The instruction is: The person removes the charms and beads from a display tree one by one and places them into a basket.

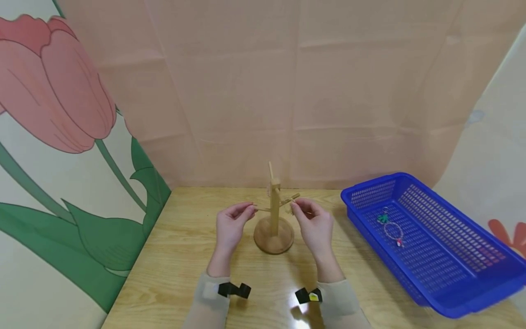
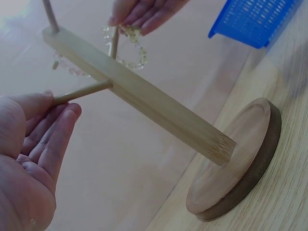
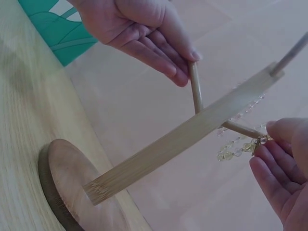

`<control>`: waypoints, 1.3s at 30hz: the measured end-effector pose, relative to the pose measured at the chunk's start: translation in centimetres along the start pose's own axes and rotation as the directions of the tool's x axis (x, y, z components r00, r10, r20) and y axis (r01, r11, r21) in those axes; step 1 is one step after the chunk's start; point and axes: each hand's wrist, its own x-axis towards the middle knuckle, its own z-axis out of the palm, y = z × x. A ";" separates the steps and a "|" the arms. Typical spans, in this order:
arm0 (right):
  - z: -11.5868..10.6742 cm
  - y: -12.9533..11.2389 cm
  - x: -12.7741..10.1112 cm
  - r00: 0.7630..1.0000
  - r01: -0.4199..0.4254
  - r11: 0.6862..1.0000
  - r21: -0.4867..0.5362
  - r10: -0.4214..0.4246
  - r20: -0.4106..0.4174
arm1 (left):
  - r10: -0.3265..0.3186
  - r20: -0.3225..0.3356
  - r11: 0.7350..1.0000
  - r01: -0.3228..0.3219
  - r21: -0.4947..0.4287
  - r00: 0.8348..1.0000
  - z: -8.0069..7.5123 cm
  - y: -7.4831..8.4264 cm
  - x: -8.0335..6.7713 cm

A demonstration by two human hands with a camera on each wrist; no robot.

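A wooden jewelry stand (image 1: pixel 275 212) with a round base (image 2: pixel 240 163) and several thin pegs stands upright on the table. My left hand (image 1: pixel 230 226) pinches the tip of a left-side peg (image 2: pixel 89 90) between thumb and fingers. At the opposite side, my right hand (image 1: pixel 317 225) pinches a clear and yellowish beaded bracelet (image 3: pixel 233 153) at the end of another peg (image 3: pixel 243 129). The bracelet hangs around that peg, and the fingertips partly hide it. A second bracelet with pale pinkish beads (image 2: pixel 72 70) hangs behind the post, partly hidden.
A blue plastic basket (image 1: pixel 386 257) stands on the right of the table. In it lies a beaded bracelet (image 1: pixel 393 231) with a green charm (image 1: pixel 382 218) and a red-and-white one. A pinkish cloth (image 1: pixel 246 91) hangs behind the table (image 1: pixel 172 269); a tulip-printed panel (image 1: pixel 78 105) borders the left.
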 end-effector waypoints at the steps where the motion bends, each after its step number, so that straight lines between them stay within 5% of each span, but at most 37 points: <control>1: 0.0 -0.6 -0.1 1.000 -0.006 1.000 0.001 0.006 -0.005 | 0.002 -0.001 1.000 -0.002 0.000 1.000 0.0 0.0 0.0; 4: -0.2 -1.9 -0.2 1.000 -0.003 1.000 0.005 0.004 -0.022 | 0.007 0.001 1.000 -0.007 -0.003 1.000 0.0 0.0 0.0; 39: -1.6 -1.7 0.6 0.993 -0.014 0.997 0.071 0.022 -0.119 | -0.004 -0.009 1.000 0.004 -0.010 1.000 0.1 -0.1 0.0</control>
